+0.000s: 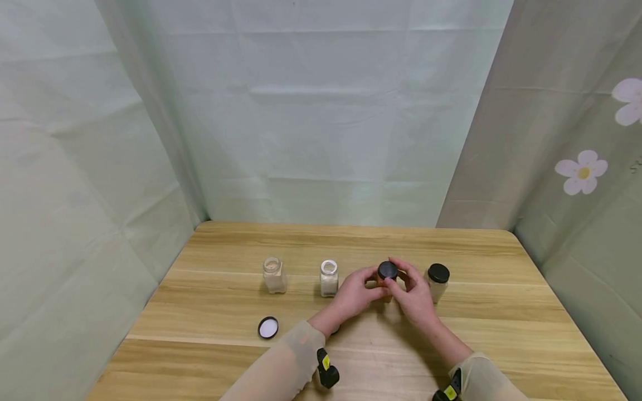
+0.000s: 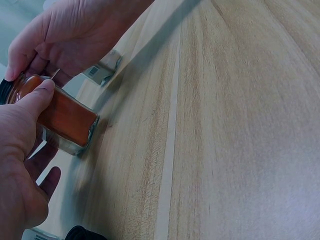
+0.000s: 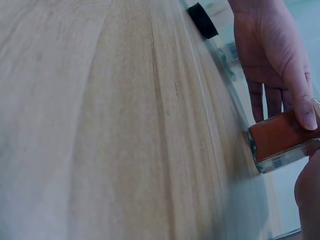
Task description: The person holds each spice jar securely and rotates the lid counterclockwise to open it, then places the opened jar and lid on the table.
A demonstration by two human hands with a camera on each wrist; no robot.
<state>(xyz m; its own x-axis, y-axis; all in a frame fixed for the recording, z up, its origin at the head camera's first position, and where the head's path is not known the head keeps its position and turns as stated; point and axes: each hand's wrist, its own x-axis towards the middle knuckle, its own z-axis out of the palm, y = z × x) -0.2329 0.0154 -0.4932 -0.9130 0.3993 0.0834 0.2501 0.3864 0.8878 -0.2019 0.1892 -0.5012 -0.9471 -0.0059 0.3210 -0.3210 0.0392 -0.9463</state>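
A square glass jar of orange-red powder point(image 2: 67, 117) with a black screw lid point(image 1: 387, 270) is between both hands, just right of the table's middle. My left hand point(image 1: 355, 292) grips the jar's body, its thumb lying along the near side in the left wrist view. With the fingers and thumb of my right hand point(image 1: 415, 295) I pinch the lid at the top. The lid sits on the jar. In the right wrist view the jar's base point(image 3: 255, 152) shows close over the wood, while its top runs out of the frame.
On the wooden table point(image 1: 210, 312), two lidless jars stand left: one with beige contents point(image 1: 274, 278), one with pale contents point(image 1: 329, 283). A black-lidded jar point(image 1: 438, 281) stands right, beside my right hand. An upturned black lid point(image 1: 268, 327) lies front left; another is mostly hidden by my left forearm.
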